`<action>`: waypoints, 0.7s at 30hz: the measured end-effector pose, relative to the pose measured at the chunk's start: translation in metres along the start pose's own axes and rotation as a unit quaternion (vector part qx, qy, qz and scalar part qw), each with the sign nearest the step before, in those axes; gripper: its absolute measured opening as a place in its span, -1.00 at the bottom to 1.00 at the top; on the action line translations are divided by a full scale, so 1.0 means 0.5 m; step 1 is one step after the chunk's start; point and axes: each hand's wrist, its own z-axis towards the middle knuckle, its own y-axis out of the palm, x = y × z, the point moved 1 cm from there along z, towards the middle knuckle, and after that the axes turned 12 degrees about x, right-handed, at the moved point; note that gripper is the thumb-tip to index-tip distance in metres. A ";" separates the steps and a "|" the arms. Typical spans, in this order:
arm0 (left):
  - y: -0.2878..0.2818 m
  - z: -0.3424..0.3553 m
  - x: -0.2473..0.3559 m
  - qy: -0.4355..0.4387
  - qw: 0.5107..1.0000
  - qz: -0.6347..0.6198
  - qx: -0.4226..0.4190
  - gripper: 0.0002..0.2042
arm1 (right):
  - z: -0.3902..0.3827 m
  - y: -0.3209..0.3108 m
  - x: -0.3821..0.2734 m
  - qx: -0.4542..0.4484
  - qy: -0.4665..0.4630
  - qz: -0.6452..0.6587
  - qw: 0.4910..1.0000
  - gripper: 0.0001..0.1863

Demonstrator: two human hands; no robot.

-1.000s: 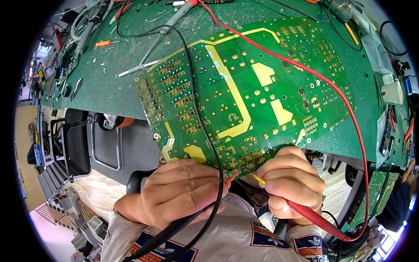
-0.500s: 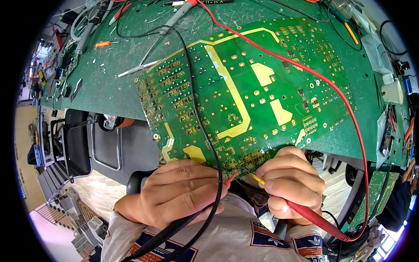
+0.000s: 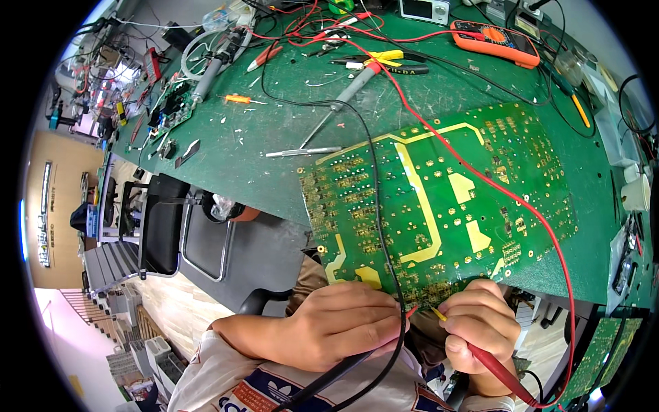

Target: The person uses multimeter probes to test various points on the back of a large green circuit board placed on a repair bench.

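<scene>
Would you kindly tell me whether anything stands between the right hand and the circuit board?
Nothing visible does: the right hand is at the near edge of the circuit board; the red lead crosses the board farther back.

On my head feed I see the left hand point(image 3: 350, 319) at six o'clock holding a black probe point(image 3: 329, 376) with a red tip, the right hand point(image 3: 480, 326) just past four pinching a red probe point(image 3: 501, 369) with a yellow tip. Both tips sit at the near edge of a green circuit board point(image 3: 453, 206) at three; contact I can't make out. A black lead point(image 3: 376, 185) and a red lead point(image 3: 527, 204) cross over the board. On the green surface point(image 3: 247, 172) I see an orange multimeter point(image 3: 495, 42) between one and two and an orange screwdriver point(image 3: 238, 99) near eleven.
</scene>
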 end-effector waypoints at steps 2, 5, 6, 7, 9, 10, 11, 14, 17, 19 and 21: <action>-0.002 -0.003 -0.002 0.002 1.000 0.005 -0.001 -0.67 | 0.001 0.005 0.001 0.007 0.001 0.004 1.000 -0.81; -0.001 -0.010 -0.007 0.003 1.000 0.003 0.005 -0.67 | -0.004 0.003 0.000 0.006 0.011 0.005 1.000 -0.79; 0.000 -0.011 -0.006 0.003 1.000 0.001 0.010 -0.68 | -0.005 0.002 0.002 0.006 0.010 0.005 1.000 -0.79; 0.001 -0.012 -0.006 0.002 1.000 -0.001 0.015 -0.68 | -0.007 0.001 0.003 0.007 0.008 0.005 1.000 -0.79; 0.006 -0.010 -0.008 0.003 1.000 -0.008 0.015 -0.68 | -0.010 -0.006 0.001 0.005 0.012 0.006 1.000 -0.78; 0.009 -0.007 -0.009 0.003 1.000 -0.014 0.014 -0.69 | -0.012 -0.007 0.002 0.011 0.009 0.012 1.000 -0.78; 0.007 -0.002 -0.010 0.005 1.000 -0.007 0.010 -0.69 | -0.012 -0.005 0.006 0.017 0.006 0.017 1.000 -0.78; 0.001 0.001 -0.006 -0.001 1.000 -0.004 0.018 -0.71 | -0.005 -0.008 0.005 -0.007 0.013 0.028 1.000 -0.75; 0.008 0.000 -0.008 -0.003 1.000 0.015 0.016 -0.72 | -0.005 -0.012 0.012 -0.014 0.014 0.036 0.999 -0.78; 0.003 0.001 -0.007 -0.010 1.000 0.005 -0.003 -0.77 | -0.008 -0.005 0.019 0.007 -0.003 0.045 0.999 -0.80; 0.004 0.000 -0.007 -0.018 1.000 -0.002 -0.014 -0.77 | -0.009 -0.011 0.016 0.005 -0.001 0.038 0.999 -0.80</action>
